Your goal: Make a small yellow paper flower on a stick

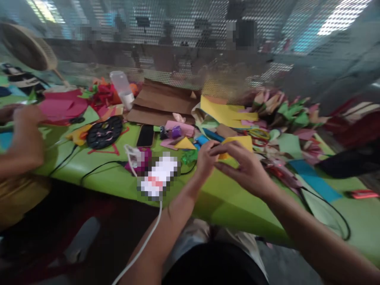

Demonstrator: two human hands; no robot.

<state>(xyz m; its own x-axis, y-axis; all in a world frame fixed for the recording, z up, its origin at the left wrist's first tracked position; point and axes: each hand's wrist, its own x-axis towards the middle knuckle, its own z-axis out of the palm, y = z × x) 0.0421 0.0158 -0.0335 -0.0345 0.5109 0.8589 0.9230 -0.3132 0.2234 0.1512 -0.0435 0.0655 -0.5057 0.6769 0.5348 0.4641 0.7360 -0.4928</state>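
Note:
Above the front of the green table (234,213), my two hands meet, fingertips together. My left hand (206,161) is closed, its fingers curled upward. From the right, my right hand (242,164) reaches across, thumb and forefinger closing in on the left fingertips. Whatever sits between them is hidden or too small to make out. Right behind the hands lie a yellow paper piece (245,143) and a rolled blue piece (202,140). Crumpled green wrapping (189,157) is just left of my left hand.
A lit phone (160,176) on a white cable lies at the left, near a dark phone (145,135). Brown paper (166,99), yellow sheets (222,111) and paper flowers (293,113) line the back. A glue gun (282,174) lies right; another person's arm (20,142) works left.

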